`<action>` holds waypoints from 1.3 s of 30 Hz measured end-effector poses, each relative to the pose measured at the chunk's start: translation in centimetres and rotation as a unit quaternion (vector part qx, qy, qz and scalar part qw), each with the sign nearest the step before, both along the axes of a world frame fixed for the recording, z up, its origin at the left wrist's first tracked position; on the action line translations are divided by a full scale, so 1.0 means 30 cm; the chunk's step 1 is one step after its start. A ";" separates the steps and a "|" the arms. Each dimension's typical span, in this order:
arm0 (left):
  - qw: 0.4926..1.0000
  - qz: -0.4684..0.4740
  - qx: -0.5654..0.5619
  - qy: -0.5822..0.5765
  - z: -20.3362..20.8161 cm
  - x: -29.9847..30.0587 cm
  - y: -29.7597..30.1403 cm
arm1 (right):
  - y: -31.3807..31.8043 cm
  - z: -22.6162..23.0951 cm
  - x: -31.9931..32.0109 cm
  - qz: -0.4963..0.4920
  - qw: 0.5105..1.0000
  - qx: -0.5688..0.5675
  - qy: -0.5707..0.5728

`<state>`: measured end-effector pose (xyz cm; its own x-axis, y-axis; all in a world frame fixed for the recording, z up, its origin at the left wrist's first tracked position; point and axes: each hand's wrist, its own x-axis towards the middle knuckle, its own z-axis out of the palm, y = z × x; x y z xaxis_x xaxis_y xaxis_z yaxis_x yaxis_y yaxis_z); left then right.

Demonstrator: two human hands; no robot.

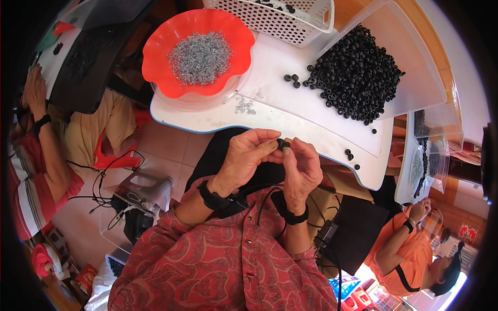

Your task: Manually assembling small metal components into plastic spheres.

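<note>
Pinching one small black piece (282,144) from both sides, the left hand (248,155) and right hand (303,170) met at the center of my head view. I saw each thumb and forefinger closed on it, the tips partly hiding it, so I could not tell whether it was one part or two. Both wrists wore black bands.

Taking the hands as my clock's center, I had the near edge of the white table (290,109) just beyond the fingertips. Tiny grey bits (245,105) lay loose at half past ten; farther along that line, a wavy-rimmed red bowl (154,52) held a heap of similar ones. At twelve sat three loose black beads (295,78), and past them a white perforated basket (249,20). A large black pile (358,75) spread toward half past one, beside a clear plastic bin wall (423,67). Near three o'clock, a few more black beads (349,155) rested by the table's edge. One co-worker (52,166) showed at nine, another (402,249) at four.
</note>
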<state>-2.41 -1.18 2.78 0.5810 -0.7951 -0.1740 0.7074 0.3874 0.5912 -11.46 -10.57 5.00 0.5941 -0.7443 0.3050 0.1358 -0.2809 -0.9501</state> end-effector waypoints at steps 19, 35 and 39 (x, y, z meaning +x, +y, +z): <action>0.989 0.004 0.080 -0.121 0.033 0.008 0.026 | 0.007 0.000 -0.004 0.001 0.993 -0.109 0.035; 0.975 -0.014 0.143 -0.172 0.059 0.004 0.031 | 0.031 0.026 0.002 -0.018 0.955 -0.277 0.099; 0.983 -0.041 0.132 -0.116 0.039 0.016 0.036 | 0.034 0.023 0.001 -0.011 0.956 -0.276 0.101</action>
